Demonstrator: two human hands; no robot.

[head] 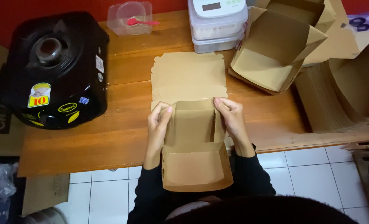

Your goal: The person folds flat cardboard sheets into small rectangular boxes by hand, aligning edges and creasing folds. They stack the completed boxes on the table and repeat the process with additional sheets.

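Head view: both hands mid-fold on the box blank (193,124), left hand (157,126) and right hand (233,120) pinching its side flaps upright; locking those corners looks next.

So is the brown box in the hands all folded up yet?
Half folded: the brown box has side walls raised near the hands, but its lid flap lies flat on the table.

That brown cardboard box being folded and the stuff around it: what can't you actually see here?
- Head view: the cardboard box, its side flaps covered by the left hand and right hand.
- Flat cardboard stack: cut off by the right edge.
- White tub: top cut off; contents unclear.
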